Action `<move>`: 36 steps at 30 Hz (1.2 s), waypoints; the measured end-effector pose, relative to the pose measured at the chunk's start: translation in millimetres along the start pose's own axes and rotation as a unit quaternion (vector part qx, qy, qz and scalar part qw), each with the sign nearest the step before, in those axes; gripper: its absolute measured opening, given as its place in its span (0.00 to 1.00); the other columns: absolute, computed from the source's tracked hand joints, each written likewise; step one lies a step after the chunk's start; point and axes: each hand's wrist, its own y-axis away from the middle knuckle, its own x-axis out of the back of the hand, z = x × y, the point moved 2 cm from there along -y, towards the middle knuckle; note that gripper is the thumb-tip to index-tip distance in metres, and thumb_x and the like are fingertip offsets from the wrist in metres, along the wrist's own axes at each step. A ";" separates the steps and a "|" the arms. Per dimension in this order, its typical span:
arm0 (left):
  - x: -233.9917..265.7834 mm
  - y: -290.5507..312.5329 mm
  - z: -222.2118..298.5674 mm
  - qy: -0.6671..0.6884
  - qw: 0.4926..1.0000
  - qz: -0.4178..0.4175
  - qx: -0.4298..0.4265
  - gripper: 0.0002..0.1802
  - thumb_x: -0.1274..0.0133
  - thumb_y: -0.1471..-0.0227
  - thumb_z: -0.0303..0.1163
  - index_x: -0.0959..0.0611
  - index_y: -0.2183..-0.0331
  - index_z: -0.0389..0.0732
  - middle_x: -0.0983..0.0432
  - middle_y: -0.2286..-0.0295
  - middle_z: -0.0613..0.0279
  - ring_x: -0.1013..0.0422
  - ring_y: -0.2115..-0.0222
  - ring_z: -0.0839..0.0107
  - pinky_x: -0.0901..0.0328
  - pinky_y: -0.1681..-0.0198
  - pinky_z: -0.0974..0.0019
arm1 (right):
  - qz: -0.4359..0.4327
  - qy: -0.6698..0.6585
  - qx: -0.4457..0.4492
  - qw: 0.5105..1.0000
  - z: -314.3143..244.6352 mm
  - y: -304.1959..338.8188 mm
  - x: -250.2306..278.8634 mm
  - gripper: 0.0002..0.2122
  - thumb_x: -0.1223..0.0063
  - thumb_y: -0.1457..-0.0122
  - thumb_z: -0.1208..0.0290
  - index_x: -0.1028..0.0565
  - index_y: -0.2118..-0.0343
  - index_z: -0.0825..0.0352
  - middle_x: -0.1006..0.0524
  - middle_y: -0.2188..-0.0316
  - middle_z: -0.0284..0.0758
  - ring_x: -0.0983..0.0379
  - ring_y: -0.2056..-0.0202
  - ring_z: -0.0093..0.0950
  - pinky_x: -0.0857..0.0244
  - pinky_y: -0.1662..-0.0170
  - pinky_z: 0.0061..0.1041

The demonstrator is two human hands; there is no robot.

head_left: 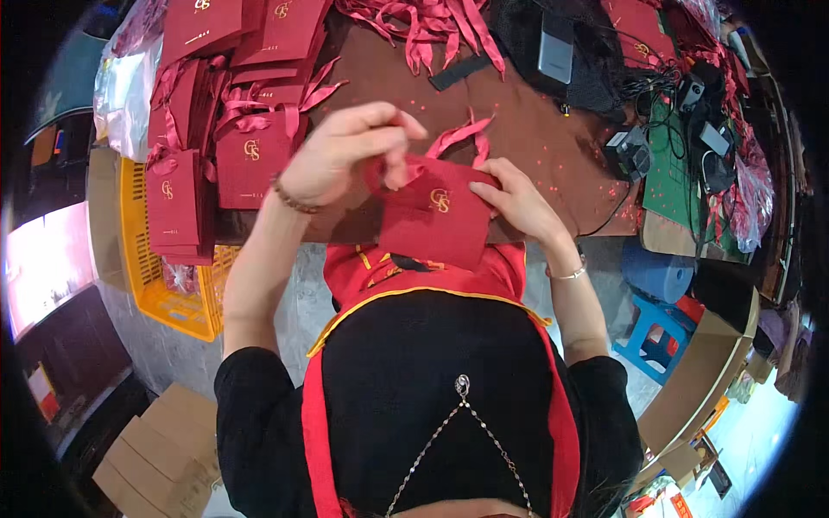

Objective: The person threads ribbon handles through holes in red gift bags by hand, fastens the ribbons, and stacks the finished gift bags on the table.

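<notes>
From the head view, one red bag (436, 226) sits at the near edge of the table (553, 186), just below and right of the loosely curled left hand (339, 157), whose grip I can't tell, while the nearer right hand (523, 204) pinches its right side, the stacked bags (177, 203) defying any count.

Workshop: stacked bags (180, 207), plastic crate (136, 237)

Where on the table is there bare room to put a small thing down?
The brown table, speckled red, is bare between the right hand and the black device, and, more narrowly, between the stacked red bags and pink ribbons. Crowded: left, with bags; right, with cables.
</notes>
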 end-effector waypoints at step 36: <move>-37.6 -23.3 -76.6 -0.628 0.770 0.087 -0.074 0.09 0.51 0.52 0.35 0.24 0.75 0.40 0.27 0.77 0.55 0.29 0.75 0.54 0.36 0.73 0.55 | -0.043 -0.255 -0.101 0.961 -6.6 -6.9 -3.9 0.13 0.55 0.41 0.67 0.29 0.62 0.75 0.34 0.64 0.33 0.30 0.69 0.22 0.28 0.71 0.19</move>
